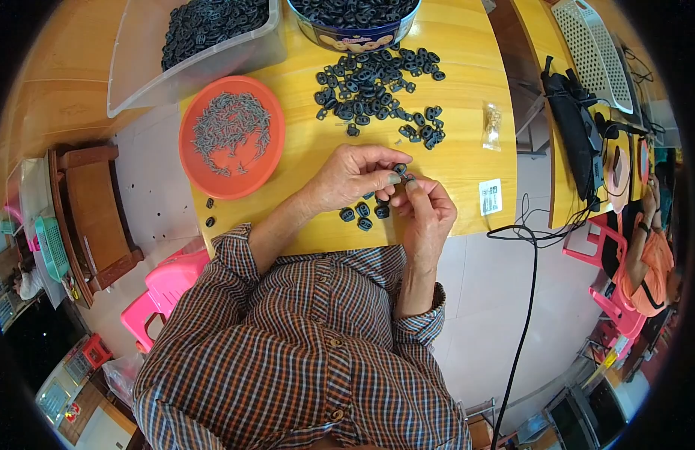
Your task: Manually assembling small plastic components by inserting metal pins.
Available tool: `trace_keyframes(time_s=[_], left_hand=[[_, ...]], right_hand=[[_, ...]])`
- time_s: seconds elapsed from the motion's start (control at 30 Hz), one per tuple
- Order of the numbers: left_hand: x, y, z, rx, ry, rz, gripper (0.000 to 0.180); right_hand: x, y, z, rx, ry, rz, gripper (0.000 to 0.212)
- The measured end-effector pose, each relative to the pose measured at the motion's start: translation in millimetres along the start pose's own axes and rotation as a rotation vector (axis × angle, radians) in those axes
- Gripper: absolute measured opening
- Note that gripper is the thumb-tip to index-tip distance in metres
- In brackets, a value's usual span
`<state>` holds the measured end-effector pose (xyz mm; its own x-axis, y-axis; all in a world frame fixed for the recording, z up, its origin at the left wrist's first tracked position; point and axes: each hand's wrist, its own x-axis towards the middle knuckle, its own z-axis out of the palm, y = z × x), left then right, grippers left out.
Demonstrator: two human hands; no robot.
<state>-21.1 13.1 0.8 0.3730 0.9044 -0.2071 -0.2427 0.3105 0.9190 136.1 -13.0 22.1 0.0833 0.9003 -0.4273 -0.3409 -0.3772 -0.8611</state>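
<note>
Over the front part of the yellow table, my left hand (353,177) pinches a small black cord lock piece (399,169) between thumb and fingers. My right hand (427,213) meets it fingertip to fingertip, its thumb and forefinger closed on a small dark part that the fingers mostly hide. Just below both hands lie several black cord locks (364,223) with paired holes. Farther back spreads a loose heap of black cord lock pieces (370,86). An orange plate (277,154) of small grey metal springs (235,124) stands left of my left hand.
A clear plastic bin (141,90) and a round tin (347,39), both holding black pieces, stand at the back. A small clear bag (492,126) and a white label (490,196) lie to the right. Black cable (529,300) hangs beside the table. Another person (648,262) sits far right.
</note>
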Motion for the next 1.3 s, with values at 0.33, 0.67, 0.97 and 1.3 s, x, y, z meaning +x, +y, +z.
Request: trace_keyframes(time_s=[0.33,0.67,0.97,1.3], left_hand=[[0.6,-2.6,-0.6,0.076,-0.023,0.045,0.030],[0.1,-3.0,-2.4,0.091,-0.044,0.044,0.029],[0.1,1.4,-2.4,0.118,-0.058,0.046,0.027],[-0.4,4.3,-6.7,0.062,-0.067,0.006,0.027]], right_hand=[[2.1,5.8,-3.3,0.006,-0.009,-0.002,0.010],[2.0,6.2,-2.4,0.009,-0.008,0.004,0.010],[3.7,12.5,-4.2,0.071,-0.047,0.021,0.010],[3.9,5.5,-2.8,0.082,-0.108,0.007,0.008]])
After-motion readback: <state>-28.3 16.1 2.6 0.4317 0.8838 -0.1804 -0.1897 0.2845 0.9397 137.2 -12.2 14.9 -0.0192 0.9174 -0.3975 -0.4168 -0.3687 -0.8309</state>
